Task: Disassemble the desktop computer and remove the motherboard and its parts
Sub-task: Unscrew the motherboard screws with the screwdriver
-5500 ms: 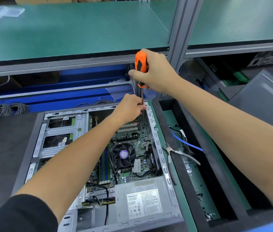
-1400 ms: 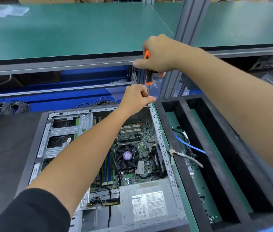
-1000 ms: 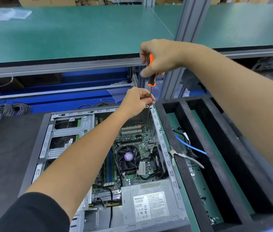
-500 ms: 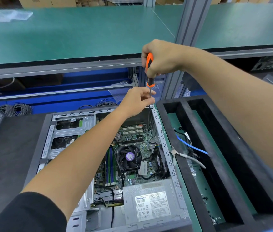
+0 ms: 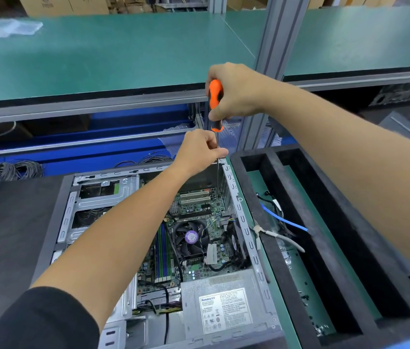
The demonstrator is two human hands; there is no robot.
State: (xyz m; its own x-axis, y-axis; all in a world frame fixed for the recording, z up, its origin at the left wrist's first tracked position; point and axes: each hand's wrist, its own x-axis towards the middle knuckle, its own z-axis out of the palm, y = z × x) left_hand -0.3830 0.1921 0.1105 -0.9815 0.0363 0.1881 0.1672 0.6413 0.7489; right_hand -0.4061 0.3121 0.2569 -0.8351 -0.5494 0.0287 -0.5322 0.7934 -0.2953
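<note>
An open desktop case (image 5: 246, 222) lies on its side in front of me. Inside it I see the green motherboard (image 5: 199, 205), a black CPU fan (image 5: 191, 236) and a grey power supply (image 5: 224, 306). My right hand (image 5: 234, 90) grips the orange-and-black handle of a screwdriver (image 5: 215, 96), held upright. Its thin shaft runs down to the motherboard's far right corner. My left hand (image 5: 199, 152) pinches the shaft just above the case's rear edge.
A black foam tray (image 5: 274, 248) with long slots sits right of the case, holding a blue cable (image 5: 284, 220) and side cutters (image 5: 278, 236). A green shelf (image 5: 123, 51) on a grey post overhangs the back. Coiled cables (image 5: 15, 168) lie at the far left.
My right hand has turned a little on the screwdriver handle between frames, staying above the same corner. My left hand has kept its pinch on the shaft. The view drifted slightly.
</note>
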